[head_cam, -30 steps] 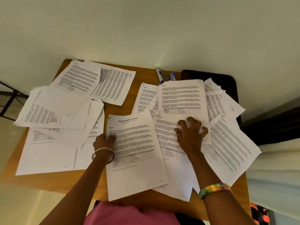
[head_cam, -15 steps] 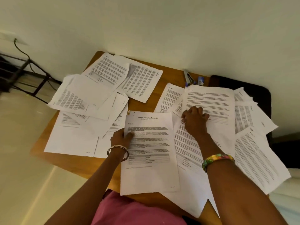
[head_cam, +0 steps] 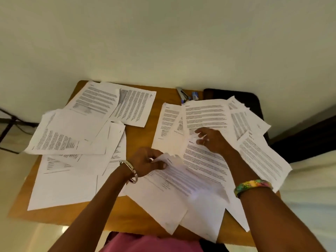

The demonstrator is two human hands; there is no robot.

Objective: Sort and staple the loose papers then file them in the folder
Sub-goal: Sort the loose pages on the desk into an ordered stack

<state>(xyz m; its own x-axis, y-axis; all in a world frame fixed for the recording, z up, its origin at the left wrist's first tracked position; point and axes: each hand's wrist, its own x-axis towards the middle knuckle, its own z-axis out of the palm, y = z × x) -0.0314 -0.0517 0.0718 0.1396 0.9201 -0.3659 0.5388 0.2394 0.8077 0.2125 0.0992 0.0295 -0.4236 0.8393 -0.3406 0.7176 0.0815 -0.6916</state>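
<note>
Sorting loose sheets on the table [head_cam: 140, 140]
Left hand [head_cam: 145, 163] pinches a floppy, light sheet [head_cam: 172, 186] by its corner; right hand [head_cam: 211, 140], fingers relaxed, rests on another page [head_cam: 203, 160].

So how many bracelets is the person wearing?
2. A silver bangle sits on the left wrist, near the middle of the table. A colourful bracelet sits on the right wrist, over the papers on the right. Nothing in view shows more.

White papers [head_cam: 72, 186] with black print cover an orange-brown tabletop [head_cam: 160, 99]; one wristband [head_cam: 252, 186] is rainbow-mottled, the bangle [head_cam: 130, 170] silver.
</note>
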